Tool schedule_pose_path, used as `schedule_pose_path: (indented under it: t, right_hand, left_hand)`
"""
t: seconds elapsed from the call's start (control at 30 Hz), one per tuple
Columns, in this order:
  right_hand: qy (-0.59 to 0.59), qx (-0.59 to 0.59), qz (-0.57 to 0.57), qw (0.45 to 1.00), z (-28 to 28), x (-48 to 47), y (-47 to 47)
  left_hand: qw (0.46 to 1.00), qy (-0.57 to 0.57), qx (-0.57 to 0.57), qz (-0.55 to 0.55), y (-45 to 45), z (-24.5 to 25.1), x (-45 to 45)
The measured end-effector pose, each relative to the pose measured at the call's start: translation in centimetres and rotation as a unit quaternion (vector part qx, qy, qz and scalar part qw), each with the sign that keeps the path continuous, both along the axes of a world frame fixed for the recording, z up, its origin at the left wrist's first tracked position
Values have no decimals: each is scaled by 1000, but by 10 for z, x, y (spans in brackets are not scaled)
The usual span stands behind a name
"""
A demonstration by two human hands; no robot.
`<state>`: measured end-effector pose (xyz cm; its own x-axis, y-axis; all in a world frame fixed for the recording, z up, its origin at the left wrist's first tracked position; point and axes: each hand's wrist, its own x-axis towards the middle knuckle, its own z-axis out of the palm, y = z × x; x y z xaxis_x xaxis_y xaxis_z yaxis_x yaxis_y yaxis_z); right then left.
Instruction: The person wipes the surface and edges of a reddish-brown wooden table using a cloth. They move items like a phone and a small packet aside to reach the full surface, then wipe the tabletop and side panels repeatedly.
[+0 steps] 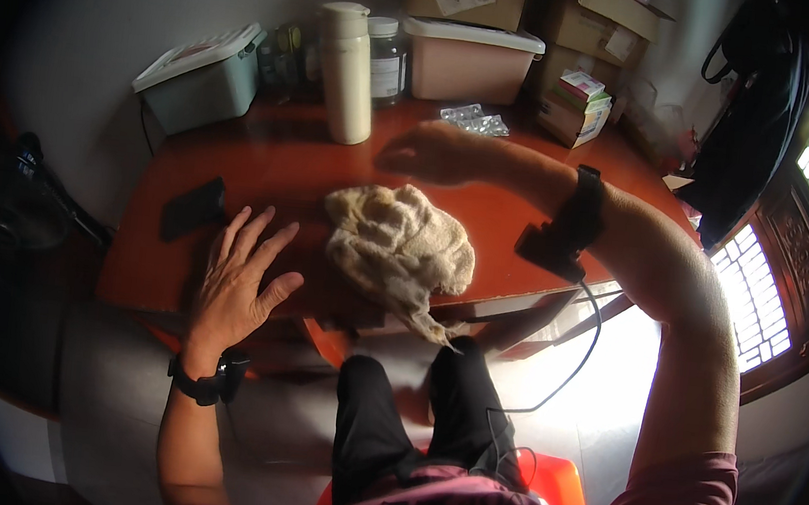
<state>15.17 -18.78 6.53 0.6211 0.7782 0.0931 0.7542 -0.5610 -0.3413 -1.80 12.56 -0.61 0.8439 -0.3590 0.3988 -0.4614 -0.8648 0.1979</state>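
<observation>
A crumpled cream towelling cloth (401, 245) lies on the red-brown wooden table (274, 160), one corner drooping over the front edge. Left of the cloth, my left hand (245, 281) has its fingers spread and holds nothing; a dark flat object (193, 210) lies just beyond its fingertips. My right hand (432, 154), somewhat blurred, is over the table behind the cloth and near the base of a cream vacuum flask (348, 79). Its fingers are bent, and whether anything is inside them cannot be told. Both wrists wear black bands with devices.
Along the back stand a grey-green lidded box (201, 83), a dark jar (387, 65), a pink lidded bin (470, 65) and cardboard boxes (594, 22). Blister packs (476, 119) and small medicine boxes (575, 108) lie before them. A cable (596, 329) hangs from the right wrist device.
</observation>
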Motion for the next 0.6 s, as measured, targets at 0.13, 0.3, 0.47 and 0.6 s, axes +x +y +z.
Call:
schedule_pose_path:
  t: [0.13, 0.3, 0.47, 0.6]
  right_hand:
    - [-171, -90, -193, 962, -2, 79, -84]
    - [-6, -101, -202, 974, -21, 124, -140]
    - [-127, -129, -175, 968, -23, 121, -148]
    - [-47, -89, -191, 976, -2, 108, -161]
  left_hand:
    - [1000, 20, -15, 4, -1, 0, -2]
    - [1000, 21, -23, 0, -1, 3, -1]
    - [1000, 27, -10, 2, -1, 4, -1]
    - [1000, 28, -11, 2, 0, 3, -1]
